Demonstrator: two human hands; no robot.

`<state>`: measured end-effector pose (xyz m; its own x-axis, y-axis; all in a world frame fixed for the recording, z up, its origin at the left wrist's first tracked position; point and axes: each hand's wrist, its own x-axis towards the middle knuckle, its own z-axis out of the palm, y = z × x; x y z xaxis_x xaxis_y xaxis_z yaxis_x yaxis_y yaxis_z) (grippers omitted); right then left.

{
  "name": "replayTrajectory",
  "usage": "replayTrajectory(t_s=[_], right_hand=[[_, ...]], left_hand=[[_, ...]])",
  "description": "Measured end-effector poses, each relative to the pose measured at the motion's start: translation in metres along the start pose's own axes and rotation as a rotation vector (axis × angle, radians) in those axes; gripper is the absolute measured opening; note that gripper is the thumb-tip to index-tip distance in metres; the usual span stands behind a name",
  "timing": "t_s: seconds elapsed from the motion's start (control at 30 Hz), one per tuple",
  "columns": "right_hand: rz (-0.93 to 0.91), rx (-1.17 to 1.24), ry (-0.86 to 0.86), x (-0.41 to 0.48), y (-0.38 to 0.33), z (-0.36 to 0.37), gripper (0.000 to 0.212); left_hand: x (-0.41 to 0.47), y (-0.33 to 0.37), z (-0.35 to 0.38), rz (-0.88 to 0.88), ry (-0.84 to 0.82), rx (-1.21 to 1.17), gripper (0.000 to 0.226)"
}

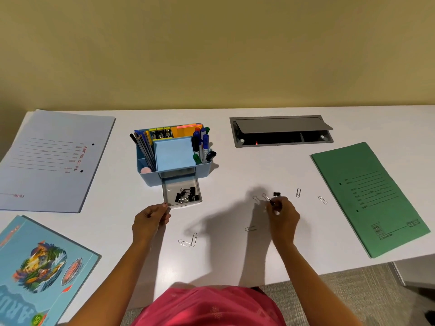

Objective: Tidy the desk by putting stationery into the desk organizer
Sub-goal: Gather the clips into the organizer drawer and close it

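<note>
White tabletop (pixel 235 170) carries six loose paper clips (pixel 298 192) and one black binder clip (pixel 277 194), scattered near the front; a held clip (pixel 268 200), seemingly also a binder type, is pinched in the right hand (pixel 283 214), and several more lie in the open drawer (pixel 170 188) of the organizer (pixel 174 180). All are judged light, stiff, springy steel; flat paper clips may skid, so pinch each by its wire loop. Left hand (pixel 150 220) grips the drawer's front corner.

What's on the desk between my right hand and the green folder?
Two loose paper clips, one nearer the right hand, one nearer the green folder, per the head view.
</note>
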<state>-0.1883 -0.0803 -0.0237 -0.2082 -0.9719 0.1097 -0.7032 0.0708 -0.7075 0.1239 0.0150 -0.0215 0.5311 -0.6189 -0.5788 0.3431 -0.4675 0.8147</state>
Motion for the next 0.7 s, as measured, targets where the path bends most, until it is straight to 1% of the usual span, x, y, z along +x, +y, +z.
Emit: replayTrajectory(t_s=[0.1,0.17,0.3,0.37,0.4,0.5,0.57,0.63,0.7], right_hand=[[-0.160,0.179,-0.037,-0.012,-0.046,0.024,0.010],[-0.259,0.264,-0.098,-0.020,-0.079,0.042,0.009],[-0.410,0.326,-0.278,-0.035,-0.126,0.075,0.006],[-0.512,0.269,-0.344,-0.040,-0.133,0.091,0.009],[-0.532,0.221,-0.388,-0.041,-0.134,0.098,0.010],[-0.492,0.061,-0.528,-0.038,-0.132,0.115,0.012],[-0.479,0.010,-0.579,-0.036,-0.130,0.119,0.015],[-0.489,0.081,-0.556,-0.037,-0.129,0.115,0.020],[-0.500,0.156,-0.460,-0.036,-0.127,0.107,0.022]], left_hand=[[0.001,0.000,0.000,-0.008,-0.001,-0.006,0.012],[0.002,-0.001,-0.001,-0.011,-0.004,-0.002,0.013],[0.003,-0.002,-0.004,-0.005,-0.009,0.029,0.017],[0.005,-0.001,-0.004,-0.002,-0.012,0.040,0.017],[0.005,0.000,-0.005,-0.001,-0.015,0.049,0.017],[0.006,0.000,-0.006,0.001,-0.013,0.059,0.014],[0.006,0.000,-0.005,0.004,-0.006,0.061,0.011],[0.006,-0.001,-0.005,0.008,-0.004,0.063,0.010],[0.006,-0.002,-0.005,0.002,-0.007,0.052,0.010]])
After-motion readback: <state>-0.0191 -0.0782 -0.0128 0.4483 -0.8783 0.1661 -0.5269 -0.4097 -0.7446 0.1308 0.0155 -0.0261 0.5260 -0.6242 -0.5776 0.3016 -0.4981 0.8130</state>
